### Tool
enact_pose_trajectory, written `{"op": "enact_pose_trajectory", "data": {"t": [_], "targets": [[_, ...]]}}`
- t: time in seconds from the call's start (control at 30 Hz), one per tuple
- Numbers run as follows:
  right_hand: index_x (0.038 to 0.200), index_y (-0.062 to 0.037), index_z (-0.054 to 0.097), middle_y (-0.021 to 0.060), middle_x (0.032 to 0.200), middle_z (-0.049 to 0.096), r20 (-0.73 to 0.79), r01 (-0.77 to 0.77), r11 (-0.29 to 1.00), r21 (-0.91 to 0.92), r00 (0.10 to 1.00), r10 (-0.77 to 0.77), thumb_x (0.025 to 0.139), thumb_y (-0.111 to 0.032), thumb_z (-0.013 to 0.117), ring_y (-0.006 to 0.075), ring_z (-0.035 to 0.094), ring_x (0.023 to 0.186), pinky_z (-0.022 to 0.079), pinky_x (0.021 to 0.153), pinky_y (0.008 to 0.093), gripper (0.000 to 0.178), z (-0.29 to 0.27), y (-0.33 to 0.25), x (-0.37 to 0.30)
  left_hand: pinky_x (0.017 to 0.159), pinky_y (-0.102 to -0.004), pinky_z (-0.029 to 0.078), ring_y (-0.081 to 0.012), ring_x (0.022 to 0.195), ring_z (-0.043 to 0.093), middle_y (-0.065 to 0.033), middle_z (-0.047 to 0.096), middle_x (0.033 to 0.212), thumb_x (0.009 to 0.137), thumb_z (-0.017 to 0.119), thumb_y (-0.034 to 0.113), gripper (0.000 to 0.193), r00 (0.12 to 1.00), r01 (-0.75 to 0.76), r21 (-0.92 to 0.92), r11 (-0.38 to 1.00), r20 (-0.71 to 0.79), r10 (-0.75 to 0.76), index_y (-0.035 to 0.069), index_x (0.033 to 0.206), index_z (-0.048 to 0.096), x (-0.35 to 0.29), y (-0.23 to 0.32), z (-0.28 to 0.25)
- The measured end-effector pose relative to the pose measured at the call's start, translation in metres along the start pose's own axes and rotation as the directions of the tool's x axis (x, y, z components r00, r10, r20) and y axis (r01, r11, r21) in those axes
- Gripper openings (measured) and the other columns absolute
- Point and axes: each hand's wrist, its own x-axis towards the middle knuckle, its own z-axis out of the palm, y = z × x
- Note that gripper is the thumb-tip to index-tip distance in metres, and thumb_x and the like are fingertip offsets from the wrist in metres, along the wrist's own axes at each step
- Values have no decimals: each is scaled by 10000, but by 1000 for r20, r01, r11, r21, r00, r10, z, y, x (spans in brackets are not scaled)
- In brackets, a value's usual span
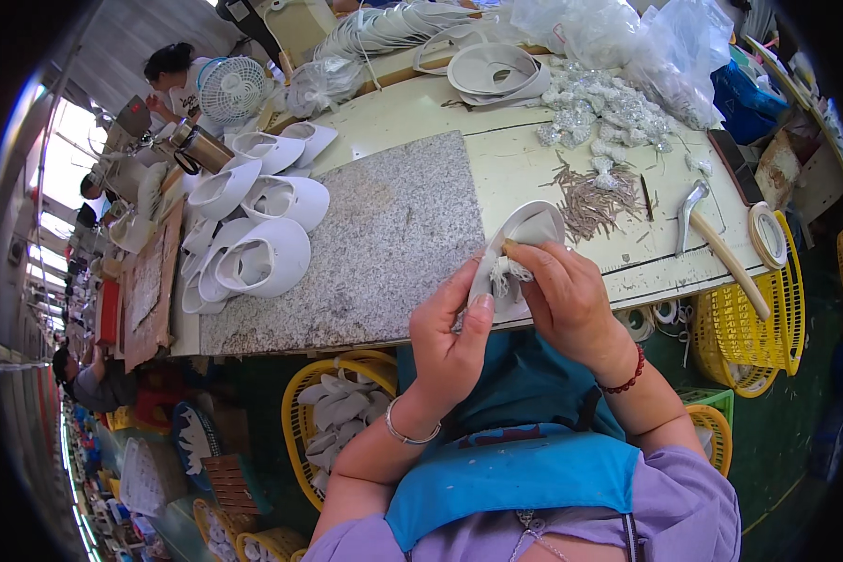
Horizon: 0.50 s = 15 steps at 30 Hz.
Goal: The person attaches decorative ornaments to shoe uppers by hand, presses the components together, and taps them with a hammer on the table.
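Note:
A white shoe upper (537,223) is held up at the table's near edge. My left hand (450,342) is closed on its left edge, with the thumb in front and the fingers partly hidden behind. Against the inner face of the upper, my right hand (571,300) pinches a small white bow (508,272) with frayed-looking ends. Whether the bow is fixed to the upper I cannot make out. Just beyond my hands lies a heap of thin brown sticks (590,208). Glittery white bows (604,108) are piled farther back.
Left on the grey stone slab (393,206) stand several stacked white uppers (264,258). A hammer (721,245), tape roll (766,236) and thin dark tool (646,199) lie right. Yellow baskets (295,398) flank me below the table. A fan (231,91) stands far left near a person.

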Motion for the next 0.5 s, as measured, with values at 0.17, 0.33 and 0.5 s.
{"op": "enact_pose_trajectory", "data": {"t": [0.17, 0.33, 0.5], "targets": [[1110, -11, 546, 123, 868, 580, -28, 1, 998, -69, 1000, -3, 648, 65, 626, 290, 589, 674, 479, 551, 365, 475, 1, -5, 1, 867, -264, 454, -144, 996, 591, -152, 634, 1124, 913, 518, 114, 379, 999, -11, 34, 999, -38, 12, -66, 1247, 523, -2, 5, 7], [1103, -18, 559, 110, 854, 570, -72, 22, 997, -68, 997, -27, 634, 41, 647, 277, 577, 662, 470, 543, 356, 481, 7, -2, -1, 719, -186, 427, -44, 825, 531, -22, 622, 967, 894, 567, 8, 281, 990, 10, -272, 962, -133, -48, -65, 1166, 568, -3, 0, 15], [1061, -25, 604, 97, 902, 597, -181, 80, 989, -124, 978, -102, 603, 24, 652, 248, 593, 700, 487, 584, 331, 463, 4, -3, 4, 805, -225, 460, -84, 928, 555, -61, 613, 1041, 904, 580, 40, 350, 998, -8, -263, 965, -58, -8, -70, 1230, 513, -2, -3, 10]]}}
